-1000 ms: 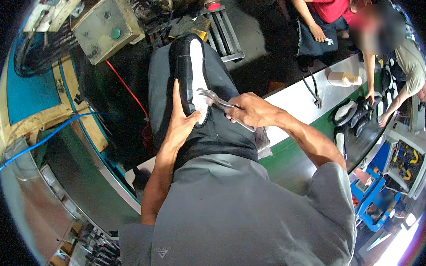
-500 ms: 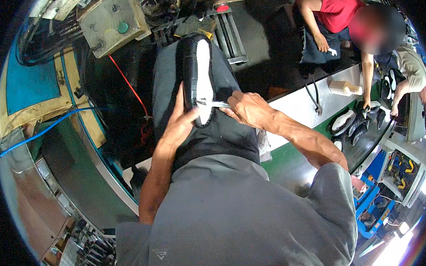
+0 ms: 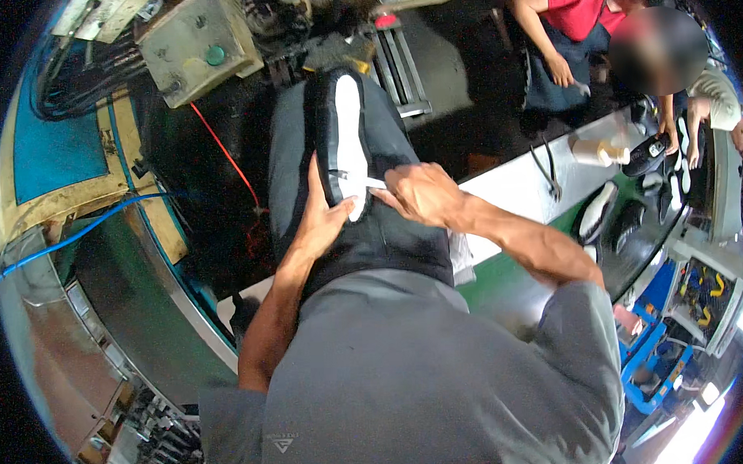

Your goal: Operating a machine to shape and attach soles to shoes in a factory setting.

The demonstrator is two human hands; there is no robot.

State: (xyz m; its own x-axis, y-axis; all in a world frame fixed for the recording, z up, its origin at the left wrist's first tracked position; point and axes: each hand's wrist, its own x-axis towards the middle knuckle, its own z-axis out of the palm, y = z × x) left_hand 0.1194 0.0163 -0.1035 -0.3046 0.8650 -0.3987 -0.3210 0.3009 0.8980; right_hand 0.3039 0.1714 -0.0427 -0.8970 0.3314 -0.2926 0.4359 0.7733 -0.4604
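Note:
A black shoe upper [image 3: 329, 143] lies across my lap with its underside up, its toe pointing away from me. A long white strip [image 3: 348, 110] runs down the middle of that underside. My left hand [image 3: 325, 221] is closed round the shoe's near left side, with the thumb pressed on the white strip. In my right hand [image 3: 423, 196] is a metal wrench [image 3: 375, 183]. Its head reaches over the strip near the close end and seems to touch the shoe; its grip end is hidden by my fingers.
At right, a metal bench [image 3: 501, 191] bears dark pincers [image 3: 547, 173] and a pale bottle [image 3: 599, 152]. Several shoes [image 3: 597, 212] lie on a green-edged conveyor. A person in red [image 3: 576, 8] sits beyond. Upper left stands a control box [image 3: 197, 50]; a blue hose [image 3: 85, 221] crosses left.
My right hand and the wrench have shifted slightly left, and the wrench head has turned. My left thumb has moved a little nearer me. The person in red has moved a dark shoe on the conveyor.

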